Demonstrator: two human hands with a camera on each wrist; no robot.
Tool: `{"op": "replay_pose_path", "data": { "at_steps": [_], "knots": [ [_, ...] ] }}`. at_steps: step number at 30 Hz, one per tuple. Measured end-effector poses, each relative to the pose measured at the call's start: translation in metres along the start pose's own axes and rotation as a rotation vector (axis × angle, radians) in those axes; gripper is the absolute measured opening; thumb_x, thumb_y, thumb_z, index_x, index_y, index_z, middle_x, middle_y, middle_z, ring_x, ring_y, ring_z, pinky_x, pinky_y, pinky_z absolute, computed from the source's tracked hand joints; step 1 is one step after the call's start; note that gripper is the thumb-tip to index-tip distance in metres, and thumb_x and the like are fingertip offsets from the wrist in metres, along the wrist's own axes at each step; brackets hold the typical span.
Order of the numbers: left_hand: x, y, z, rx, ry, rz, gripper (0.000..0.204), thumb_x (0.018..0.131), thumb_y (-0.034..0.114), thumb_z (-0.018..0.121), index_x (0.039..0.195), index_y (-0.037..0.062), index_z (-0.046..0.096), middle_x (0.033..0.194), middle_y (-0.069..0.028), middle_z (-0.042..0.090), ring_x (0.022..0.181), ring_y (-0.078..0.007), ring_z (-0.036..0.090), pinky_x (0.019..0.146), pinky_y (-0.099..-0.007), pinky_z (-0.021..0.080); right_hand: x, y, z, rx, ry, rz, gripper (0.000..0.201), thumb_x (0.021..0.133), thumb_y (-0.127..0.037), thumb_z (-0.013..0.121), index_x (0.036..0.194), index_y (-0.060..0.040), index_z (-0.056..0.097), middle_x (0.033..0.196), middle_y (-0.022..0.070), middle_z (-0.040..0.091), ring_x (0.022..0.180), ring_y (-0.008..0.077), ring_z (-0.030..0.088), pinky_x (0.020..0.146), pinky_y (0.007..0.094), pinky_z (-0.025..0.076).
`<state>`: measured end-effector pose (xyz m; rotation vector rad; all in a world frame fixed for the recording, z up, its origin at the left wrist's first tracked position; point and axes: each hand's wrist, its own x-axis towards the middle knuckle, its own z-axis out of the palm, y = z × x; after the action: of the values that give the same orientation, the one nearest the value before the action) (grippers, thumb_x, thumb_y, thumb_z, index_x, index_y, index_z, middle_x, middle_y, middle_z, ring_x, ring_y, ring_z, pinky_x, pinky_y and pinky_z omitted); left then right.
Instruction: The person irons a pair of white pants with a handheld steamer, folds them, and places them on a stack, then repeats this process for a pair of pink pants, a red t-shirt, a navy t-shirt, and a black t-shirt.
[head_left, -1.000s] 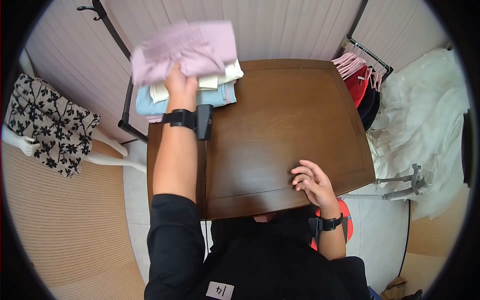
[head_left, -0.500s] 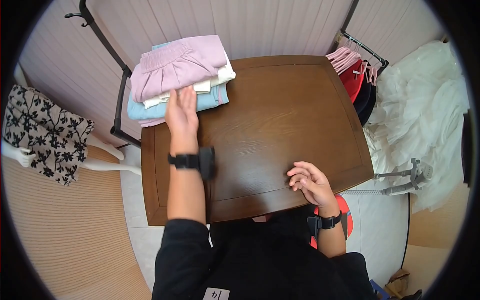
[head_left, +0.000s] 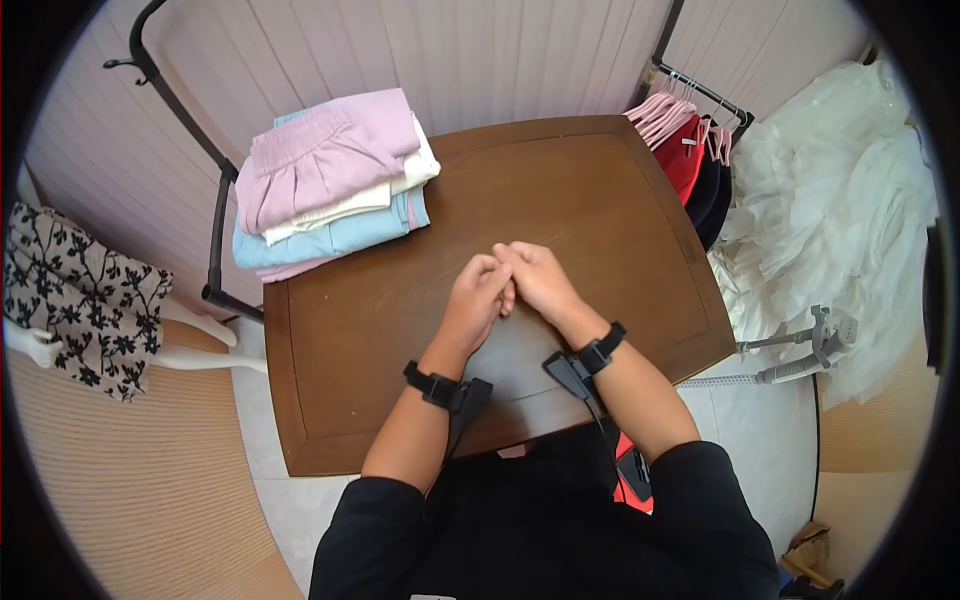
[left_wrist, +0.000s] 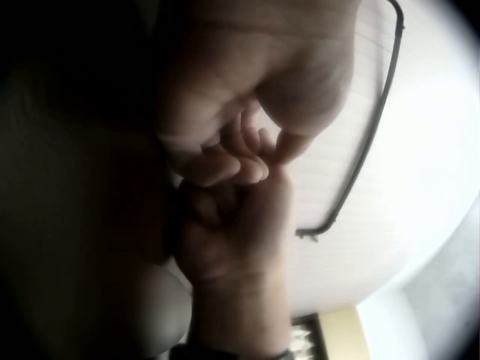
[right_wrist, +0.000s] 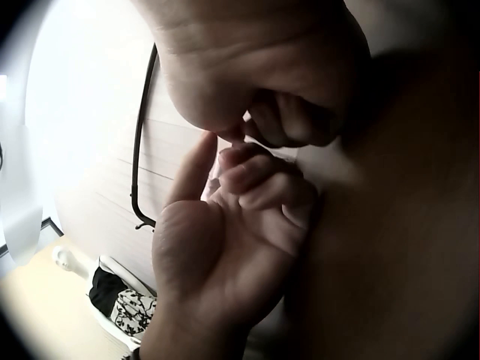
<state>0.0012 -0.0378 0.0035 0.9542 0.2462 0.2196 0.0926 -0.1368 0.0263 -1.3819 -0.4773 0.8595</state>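
Note:
Both hands meet above the middle of the brown table, their fingertips touching. The left hand has loosely curled fingers and holds no object; the right hand is also loosely bent and empty. Close up in the left wrist view, the left hand is above the right hand. From the right wrist view, the palm and curled fingers of the left hand show below the right hand. A folded pink garment tops a stack with white cloth and light blue cloth.
The stack lies at the back left of the table. Beyond the table's right side are clothes on pink hangers, a white ruffled gown and a grey appliance. On the left stand a black rack and a mannequin in a patterned skirt.
The left hand has let go of the folded pink garment, now on the stack, and come back toward the table's middle. The right hand has moved up and left to meet it.

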Motion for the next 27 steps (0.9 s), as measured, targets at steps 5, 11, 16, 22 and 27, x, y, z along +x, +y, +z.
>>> {"op": "replay_pose_path", "data": {
  "at_steps": [5,11,16,22,27],
  "knots": [
    [0.0,0.009,-0.017,-0.118,0.008,-0.006,0.023,0.101,0.024,0.054,0.084,0.0077,0.051,0.069,-0.0028,0.054,0.058,-0.0127,0.05,0.054,-0.0251,0.041,0.009,0.007,0.007,-0.065,-0.12,-0.053,0.035,0.1,-0.022,0.053,0.073,-0.0008,0.054,0.064,0.0069,0.059,0.054,0.0139,0.06,0.05,0.0274,0.051],
    [0.004,0.012,-0.016,-0.114,-0.11,-0.154,0.031,0.103,0.03,0.049,0.079,0.0095,0.049,0.065,0.0,0.046,0.056,-0.0113,0.044,0.053,-0.025,0.037,0.001,0.01,-0.003,0.067,-0.163,-0.028,0.032,0.1,-0.019,0.053,0.076,0.0,0.057,0.071,0.0085,0.063,0.061,0.0148,0.064,0.059,0.0279,0.054],
    [0.001,0.017,-0.014,-0.085,-0.1,-0.144,0.037,0.104,0.029,0.047,0.073,0.0098,0.043,0.062,0.0,0.04,0.055,-0.0112,0.039,0.052,-0.026,0.034,-0.002,0.005,0.0,0.038,-0.141,-0.053,0.032,0.1,-0.018,0.053,0.074,0.0002,0.056,0.07,0.0088,0.064,0.062,0.015,0.065,0.058,0.0275,0.054],
    [-0.001,0.015,-0.016,-0.107,-0.11,-0.106,0.035,0.103,0.027,0.049,0.073,0.0089,0.045,0.061,0.0002,0.04,0.054,-0.0108,0.037,0.051,-0.0257,0.032,-0.001,0.01,-0.002,-0.065,-0.08,-0.128,0.033,0.099,-0.017,0.054,0.072,0.0004,0.055,0.067,0.0081,0.063,0.061,0.0132,0.064,0.056,0.0271,0.053],
    [-0.003,0.017,-0.013,-0.077,-0.106,-0.107,0.035,0.103,0.026,0.048,0.073,0.0086,0.044,0.061,-0.0003,0.04,0.053,-0.0113,0.037,0.051,-0.0258,0.032,0.002,0.021,-0.005,-0.208,-0.029,-0.195,0.032,0.097,-0.015,0.055,0.07,0.001,0.053,0.067,0.0064,0.062,0.062,0.0084,0.057,0.056,0.0267,0.049]
  ]
}}
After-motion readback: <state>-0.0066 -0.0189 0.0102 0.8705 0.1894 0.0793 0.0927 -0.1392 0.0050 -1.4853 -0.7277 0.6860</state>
